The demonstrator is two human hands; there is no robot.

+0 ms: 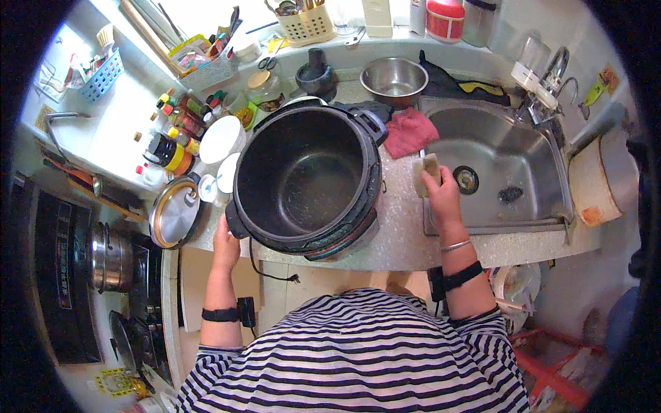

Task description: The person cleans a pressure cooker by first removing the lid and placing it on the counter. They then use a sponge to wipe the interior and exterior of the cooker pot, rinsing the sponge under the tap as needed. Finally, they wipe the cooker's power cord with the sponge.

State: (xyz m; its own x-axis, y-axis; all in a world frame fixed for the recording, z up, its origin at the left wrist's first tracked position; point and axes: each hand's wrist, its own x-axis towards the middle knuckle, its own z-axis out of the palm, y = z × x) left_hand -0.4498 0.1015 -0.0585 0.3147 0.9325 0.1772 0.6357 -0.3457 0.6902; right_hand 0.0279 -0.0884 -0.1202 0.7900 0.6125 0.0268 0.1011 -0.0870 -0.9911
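A large black electric pressure cooker [304, 178], lidless and with a dark inside, stands on the speckled countertop before me. My left hand [226, 240] is at the side handle on its lower left; the fingertips are partly hidden behind the handle. At the sink's left rim, my right hand [441, 191] grips a pale, beige-grey cloth or pad [428, 173]. A red cloth [410, 132] lies between the cooker and the stainless steel sink [496, 170]. The cooker's power cord [268, 274] hangs over the counter's front edge, its plug free.
A steel bowl [395, 77] and a stone mortar [316, 77] stand behind the cooker. White bowls [222, 139], a round lid [175, 212] and several bottles [173, 152] crowd its left. The faucet [547, 88] rises at the sink's back right corner.
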